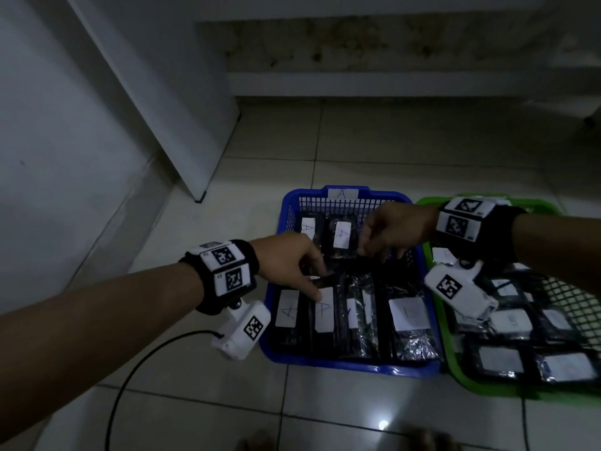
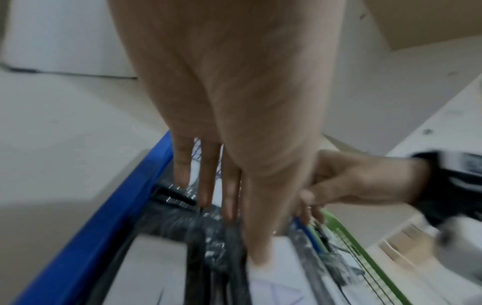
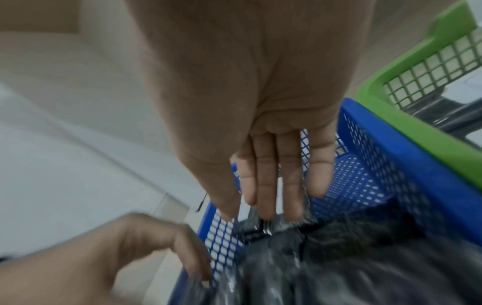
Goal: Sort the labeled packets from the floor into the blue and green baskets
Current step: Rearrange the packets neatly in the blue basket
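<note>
- The left hand (image 1: 289, 258) reaches over the near-left part of the blue plastic mesh basket (image 1: 344, 364), fingers straight and slightly spread (the left wrist view shows them plainly), holding nothing; its thumb tip rests on the white label of a black plastic-wrapped packet (image 1: 323, 315) marked "A".
- That packet lies flat in the basket's near row, its long axis running from the near rim toward the far wall, label up.
- The right hand (image 1: 395, 231) hangs over the far-right part of the same basket, fingers pointing down and loosely straight, tips touching or just above the shiny wrap at the near end of a far-row packet (image 1: 341, 237); whether they pinch it I cannot tell from these blurred views.
- The far-row packet lies lengthwise the same way, label up.
- The blue basket carries a white tag (image 1: 341, 193) marked "A" on its far rim and holds two rows of black packets with white labels.
- The green plastic mesh basket (image 1: 487, 390) stands touching the blue one on its right, on the pale tiled floor (image 1: 357, 135), and is filled with similar labelled packets (image 1: 500, 359).
</note>
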